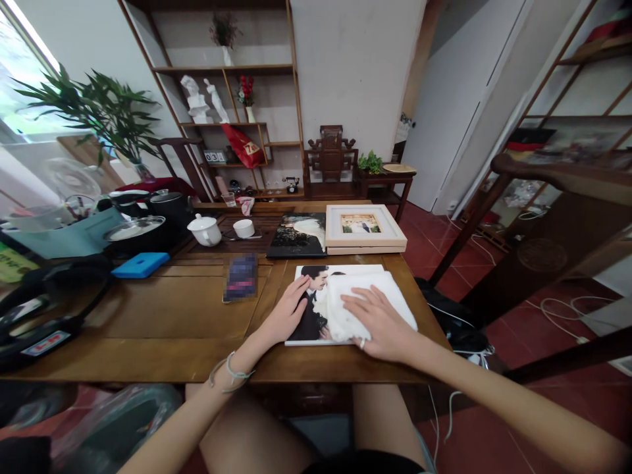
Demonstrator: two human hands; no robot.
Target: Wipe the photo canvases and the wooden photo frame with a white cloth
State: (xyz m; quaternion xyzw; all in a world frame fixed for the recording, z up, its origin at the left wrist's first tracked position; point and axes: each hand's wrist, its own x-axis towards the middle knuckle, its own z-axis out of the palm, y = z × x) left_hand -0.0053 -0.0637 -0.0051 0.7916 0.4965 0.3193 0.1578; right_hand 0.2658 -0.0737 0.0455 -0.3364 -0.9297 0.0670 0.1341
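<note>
A photo panel (307, 334) with a picture of people in dark and white clothes lies flat near the table's front edge. My left hand (290, 309) rests on its left part, fingers stretched out and holding nothing. A folded white cloth (395, 299) covers much of the panel's right part. On top of this cloth lies my right hand (382, 322), palm down with the fingers spread. It presses on the cloth without a visible grip around it. A ring shows on the right hand, and its palm side is hidden.
Behind the panel lie a dark photo panel (296, 235) and stacked pale frames (397, 230). A phone (240, 278), blue box (141, 265), white teapot (204, 230), small cup (243, 228) and headphones (64, 322) stand on the table's left. A wooden chair (548, 263) is at right.
</note>
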